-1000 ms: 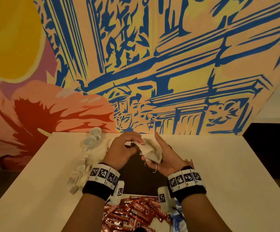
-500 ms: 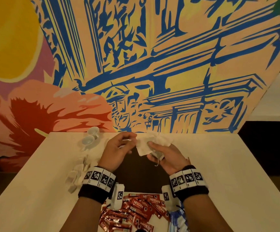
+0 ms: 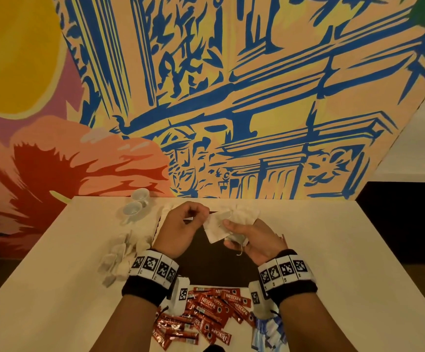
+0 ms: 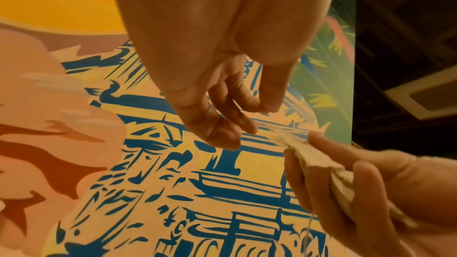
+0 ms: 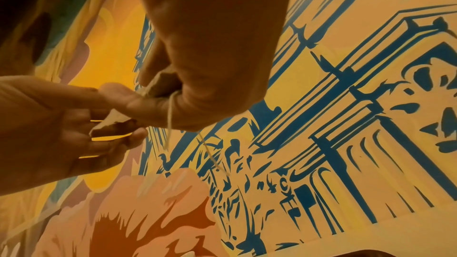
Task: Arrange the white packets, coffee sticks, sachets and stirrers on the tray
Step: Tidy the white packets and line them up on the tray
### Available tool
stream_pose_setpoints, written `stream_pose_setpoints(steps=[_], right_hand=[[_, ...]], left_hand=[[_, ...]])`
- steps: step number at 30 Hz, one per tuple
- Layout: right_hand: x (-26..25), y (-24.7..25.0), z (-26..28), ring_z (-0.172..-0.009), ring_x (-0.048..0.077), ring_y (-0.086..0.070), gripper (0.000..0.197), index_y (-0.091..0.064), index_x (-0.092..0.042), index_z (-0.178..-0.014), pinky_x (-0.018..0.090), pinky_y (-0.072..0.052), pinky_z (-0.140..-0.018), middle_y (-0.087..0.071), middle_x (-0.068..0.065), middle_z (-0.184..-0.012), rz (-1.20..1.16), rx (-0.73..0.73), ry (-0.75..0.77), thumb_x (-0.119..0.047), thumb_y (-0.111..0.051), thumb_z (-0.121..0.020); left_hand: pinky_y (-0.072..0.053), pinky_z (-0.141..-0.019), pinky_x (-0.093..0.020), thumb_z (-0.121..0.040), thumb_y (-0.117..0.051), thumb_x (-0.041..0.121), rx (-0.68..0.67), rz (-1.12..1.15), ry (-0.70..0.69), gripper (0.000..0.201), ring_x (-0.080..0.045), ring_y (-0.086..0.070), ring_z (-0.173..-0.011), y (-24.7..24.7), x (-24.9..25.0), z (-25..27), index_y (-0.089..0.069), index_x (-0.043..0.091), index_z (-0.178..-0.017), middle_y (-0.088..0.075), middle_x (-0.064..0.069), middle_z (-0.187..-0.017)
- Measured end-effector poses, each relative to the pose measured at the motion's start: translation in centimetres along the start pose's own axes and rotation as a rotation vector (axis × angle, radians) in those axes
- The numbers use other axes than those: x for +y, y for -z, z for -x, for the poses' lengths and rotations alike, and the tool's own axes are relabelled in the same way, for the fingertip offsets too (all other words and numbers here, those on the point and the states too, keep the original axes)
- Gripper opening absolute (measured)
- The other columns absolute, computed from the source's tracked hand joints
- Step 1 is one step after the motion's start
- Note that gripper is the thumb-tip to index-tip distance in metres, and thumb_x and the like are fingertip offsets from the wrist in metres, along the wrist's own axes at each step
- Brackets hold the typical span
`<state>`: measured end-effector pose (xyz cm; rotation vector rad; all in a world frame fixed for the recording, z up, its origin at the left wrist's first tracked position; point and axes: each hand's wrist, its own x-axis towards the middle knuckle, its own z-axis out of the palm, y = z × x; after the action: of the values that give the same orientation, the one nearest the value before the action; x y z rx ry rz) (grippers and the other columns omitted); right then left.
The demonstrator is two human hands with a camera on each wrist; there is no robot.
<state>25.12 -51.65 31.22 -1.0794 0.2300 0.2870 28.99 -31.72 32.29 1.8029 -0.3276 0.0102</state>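
Both hands are raised above the dark tray point(image 3: 214, 262) at the far middle of the white table point(image 3: 346, 262). My right hand point(image 3: 254, 241) grips a bunch of white packets point(image 3: 217, 228), thumb pressed on top, fingers curled beneath; a thin string point(image 5: 170, 122) hangs from them below the palm. My left hand point(image 3: 181, 229) is just beside the packets' left edge. Its fingers are loosely curled; the left wrist view shows the fingertips point(image 4: 247, 128) close to the packets' corner with a small gap, while the right wrist view suggests contact, so I cannot tell whether it holds anything.

More white packets lie in a loose heap point(image 3: 120, 257) on the table left of the tray. Red coffee sticks point(image 3: 206, 313) are piled at the near edge between my wrists, with blue-and-white sachets point(image 3: 269, 331) just right of them. Two small white cups point(image 3: 136, 203) stand at the far left by the painted wall point(image 3: 231, 97)
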Motion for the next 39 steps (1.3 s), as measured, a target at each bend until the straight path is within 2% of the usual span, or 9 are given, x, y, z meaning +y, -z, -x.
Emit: stream_pose_setpoints(steps=[3,8,13,20,25,27,30,34,39], right_hand=[[0.3,-0.1,0.1,-0.098,0.023,-0.074,0.046,-0.069,-0.011,-0.124,0.030,-0.062,-0.065,-0.075,0.011,-0.118,0.010,0.012,-0.005,-0.017,-0.083,-0.080],[0.6,-0.3,0.0,-0.097,0.020,-0.069,0.045,-0.072,-0.009,-0.123,0.028,-0.059,-0.064,-0.073,0.011,-0.120,0.043,0.001,-0.021,-0.025,-0.083,-0.083],[0.6,-0.5,0.2,-0.097,0.019,-0.071,0.041,-0.071,-0.009,-0.124,0.027,-0.059,-0.064,-0.075,0.009,-0.116,0.033,-0.023,-0.016,-0.022,-0.080,-0.086],[0.2,-0.6,0.2,-0.099,0.019,-0.073,0.042,-0.069,-0.012,-0.126,0.026,-0.060,-0.065,-0.074,0.009,-0.120,0.042,-0.054,-0.018,-0.013,-0.080,-0.085],[0.3,-0.3,0.1,-0.098,0.027,-0.075,0.036,-0.067,-0.009,-0.125,0.029,-0.063,-0.066,-0.075,0.013,-0.117,0.016,-0.026,-0.020,-0.005,-0.072,-0.090],[0.4,-0.3,0.1,-0.097,0.027,-0.075,0.037,-0.066,-0.008,-0.125,0.030,-0.063,-0.067,-0.076,0.012,-0.115,0.019,-0.032,-0.027,-0.005,-0.072,-0.088],[0.4,-0.3,0.0,-0.097,0.026,-0.075,0.040,-0.067,-0.007,-0.125,0.029,-0.062,-0.067,-0.075,0.014,-0.115,0.036,-0.048,-0.030,-0.008,-0.076,-0.086],[0.4,-0.4,-0.4,-0.097,0.026,-0.074,0.039,-0.068,-0.008,-0.125,0.029,-0.062,-0.065,-0.075,0.016,-0.114,0.039,-0.051,-0.024,-0.014,-0.078,-0.087],[0.5,-0.6,-1.1,-0.096,0.027,-0.072,0.040,-0.066,-0.008,-0.128,0.030,-0.061,-0.063,-0.073,0.018,-0.114,0.013,-0.061,-0.041,-0.015,-0.076,-0.090]], left_hand=[[-0.051,-0.098,-0.043,-0.092,-0.070,0.014,-0.031,0.015,-0.013,0.003,-0.010,-0.065,-0.100,0.0,0.3,0.5,-0.070,0.017,-0.092,-0.073,0.005,-0.103],[-0.043,-0.094,-0.018,-0.078,-0.084,0.025,-0.109,-0.129,-0.089,0.019,-0.002,-0.058,-0.114,-0.3,-0.2,1.4,-0.077,0.028,-0.095,-0.066,0.015,-0.116],[-0.045,-0.089,-0.024,-0.079,-0.084,0.021,-0.045,-0.129,-0.108,0.013,-0.004,-0.061,-0.101,-0.3,-0.5,1.2,-0.080,0.028,-0.089,-0.068,0.015,-0.114],[-0.047,-0.093,-0.034,-0.087,-0.076,0.019,-0.017,-0.071,-0.058,0.007,-0.003,-0.060,-0.110,-0.1,-0.1,1.2,-0.076,0.025,-0.089,-0.069,0.014,-0.112],[-0.051,-0.088,-0.035,-0.097,-0.061,0.008,0.062,0.225,0.063,0.004,-0.011,-0.068,-0.094,0.4,0.5,0.8,-0.064,0.009,-0.095,-0.076,-0.001,-0.100],[-0.051,-0.087,-0.041,-0.098,-0.058,0.010,0.066,0.304,0.108,0.005,-0.017,-0.069,-0.093,0.5,0.5,0.6,-0.063,0.009,-0.097,-0.075,-0.007,-0.097],[-0.050,-0.082,-0.037,-0.099,-0.056,0.009,0.035,0.475,0.170,0.006,-0.022,-0.066,-0.090,0.4,0.5,0.5,-0.062,0.009,-0.101,-0.072,-0.013,-0.093],[-0.047,-0.083,-0.036,-0.095,-0.053,0.007,-0.009,0.801,0.249,0.021,-0.024,-0.062,-0.092,0.6,0.7,0.5,-0.056,0.010,-0.116,-0.065,-0.011,-0.089],[-0.049,-0.081,-0.031,-0.095,-0.052,0.006,-0.048,0.891,0.223,0.023,-0.019,-0.059,-0.088,0.7,1.0,0.2,-0.062,0.010,-0.115,-0.063,-0.006,-0.097]])
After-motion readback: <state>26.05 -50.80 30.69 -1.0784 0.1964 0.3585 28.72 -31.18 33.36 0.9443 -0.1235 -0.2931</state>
